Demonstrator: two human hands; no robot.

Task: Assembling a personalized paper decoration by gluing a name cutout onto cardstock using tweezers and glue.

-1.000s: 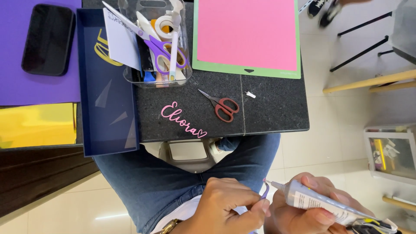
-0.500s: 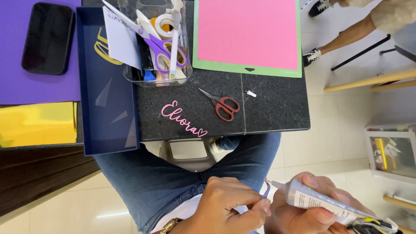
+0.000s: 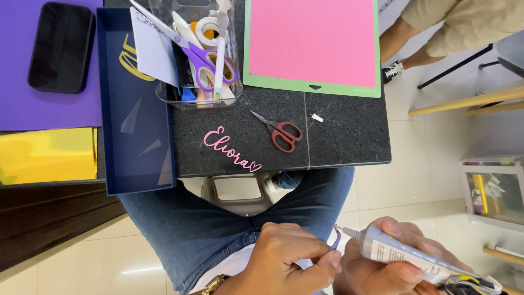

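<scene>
Both hands grip: right hand (image 3: 396,257) clutches a glue tube (image 3: 404,257); left hand (image 3: 289,257) beside its nozzle pinches a purple strip (image 3: 335,242).

Glossy cream tiled floor (image 3: 426,180); black speckled stone tabletop (image 3: 338,136); dark brown wooden cabinet side (image 3: 49,218); pale wooden furniture legs (image 3: 464,101) at right.

This looks like a small craft stall or hobby workshop. A dark speckled stone tabletop (image 3: 338,136) carries a pink cutting mat with a green border (image 3: 311,43), a clear plastic tub of scissors and tape (image 3: 196,54), red-handled small scissors (image 3: 281,133), purple (image 3: 16,82) and yellow card sheets (image 3: 46,155), over pale floor tiles (image 3: 431,164).
</scene>
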